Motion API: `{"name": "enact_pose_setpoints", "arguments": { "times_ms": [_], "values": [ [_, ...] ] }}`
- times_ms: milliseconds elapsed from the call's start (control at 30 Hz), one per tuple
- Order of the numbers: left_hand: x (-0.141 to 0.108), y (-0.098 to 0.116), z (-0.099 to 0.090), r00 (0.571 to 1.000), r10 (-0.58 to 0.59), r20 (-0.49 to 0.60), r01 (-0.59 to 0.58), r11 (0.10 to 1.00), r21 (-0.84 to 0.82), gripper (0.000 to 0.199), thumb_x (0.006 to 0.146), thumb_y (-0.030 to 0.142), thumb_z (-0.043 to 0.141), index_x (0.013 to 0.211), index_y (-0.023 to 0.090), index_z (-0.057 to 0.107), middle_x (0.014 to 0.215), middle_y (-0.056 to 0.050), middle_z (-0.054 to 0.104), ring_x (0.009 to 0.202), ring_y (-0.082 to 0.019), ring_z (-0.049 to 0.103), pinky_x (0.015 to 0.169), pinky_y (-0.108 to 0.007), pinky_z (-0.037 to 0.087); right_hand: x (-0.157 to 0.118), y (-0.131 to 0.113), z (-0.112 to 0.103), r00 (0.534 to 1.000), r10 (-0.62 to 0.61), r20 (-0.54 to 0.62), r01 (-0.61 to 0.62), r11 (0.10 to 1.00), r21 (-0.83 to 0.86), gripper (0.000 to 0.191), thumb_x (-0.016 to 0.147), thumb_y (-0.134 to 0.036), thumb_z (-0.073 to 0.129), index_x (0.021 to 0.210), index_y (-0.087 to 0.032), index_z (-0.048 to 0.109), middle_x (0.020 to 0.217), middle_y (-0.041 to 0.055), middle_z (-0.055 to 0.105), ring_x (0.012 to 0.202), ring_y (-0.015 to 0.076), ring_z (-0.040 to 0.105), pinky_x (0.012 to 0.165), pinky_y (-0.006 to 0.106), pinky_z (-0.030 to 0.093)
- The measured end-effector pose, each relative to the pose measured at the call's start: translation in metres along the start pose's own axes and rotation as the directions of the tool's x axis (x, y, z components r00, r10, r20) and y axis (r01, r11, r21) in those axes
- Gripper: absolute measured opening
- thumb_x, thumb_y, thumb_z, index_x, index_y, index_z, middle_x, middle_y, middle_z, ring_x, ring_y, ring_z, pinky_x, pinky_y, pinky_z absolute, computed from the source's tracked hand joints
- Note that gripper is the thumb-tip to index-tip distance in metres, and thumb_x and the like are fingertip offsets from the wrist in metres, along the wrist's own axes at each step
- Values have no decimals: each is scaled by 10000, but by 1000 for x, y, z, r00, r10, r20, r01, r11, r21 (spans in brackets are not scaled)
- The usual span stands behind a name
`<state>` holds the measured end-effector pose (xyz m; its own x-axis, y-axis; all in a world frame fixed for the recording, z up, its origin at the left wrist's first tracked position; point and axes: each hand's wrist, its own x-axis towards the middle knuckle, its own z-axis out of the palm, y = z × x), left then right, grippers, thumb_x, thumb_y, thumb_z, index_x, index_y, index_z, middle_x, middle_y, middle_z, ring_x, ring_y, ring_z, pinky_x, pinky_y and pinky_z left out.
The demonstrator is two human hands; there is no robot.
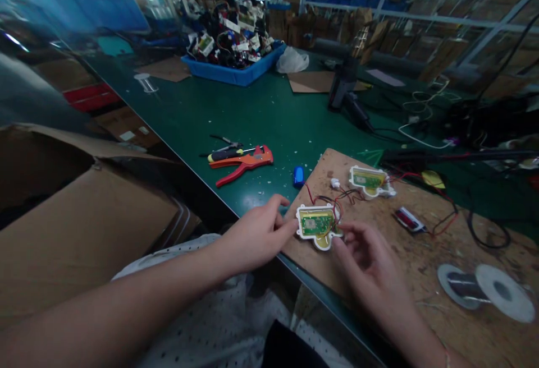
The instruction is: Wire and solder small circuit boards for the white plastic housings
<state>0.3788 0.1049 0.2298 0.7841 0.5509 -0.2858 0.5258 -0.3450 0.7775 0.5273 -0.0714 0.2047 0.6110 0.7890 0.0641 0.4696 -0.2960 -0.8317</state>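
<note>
A white plastic housing with a green circuit board (316, 224) inside lies near the front edge of the brown board (362, 270). At its left edge is my left hand (272, 230), fingers apart, one fingertip against the rim. My right hand (370, 258) pinches the housing's right edge between thumb and forefinger, with the other fingers curled. Red and black wires run over the circuit board, toward a blue battery (298, 176) and a white connector (335, 183). Behind it sits a second housing with a circuit board (368, 182), untouched.
Orange-red wire strippers (244, 164) lie left on the green table (269, 113), beside a screwdriver and cutters. Rightward are a wired battery pack (409, 220) and solder spool (484, 289). A heaped blue bin (236, 73) and dark heat gun (347, 90) stand farther back.
</note>
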Motion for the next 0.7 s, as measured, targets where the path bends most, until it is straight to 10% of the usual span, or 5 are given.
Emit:
{"name": "enact_pose_setpoints", "arguments": {
  "times_ms": [700],
  "values": [
    [10, -2, 8, 968, 186, 166, -177, 982, -67, 467, 926, 311, 544, 1386, 246, 503, 929, -28, 680, 795, -183, 626, 657, -271, 462, 11, -3, -5, 985, -169, 28, 171, 981, -91, 165, 915, -349, 653, 1023, -277, 756, 861, 35, 637, 753, 148, 606, 616, 272, 482]
  ]
}}
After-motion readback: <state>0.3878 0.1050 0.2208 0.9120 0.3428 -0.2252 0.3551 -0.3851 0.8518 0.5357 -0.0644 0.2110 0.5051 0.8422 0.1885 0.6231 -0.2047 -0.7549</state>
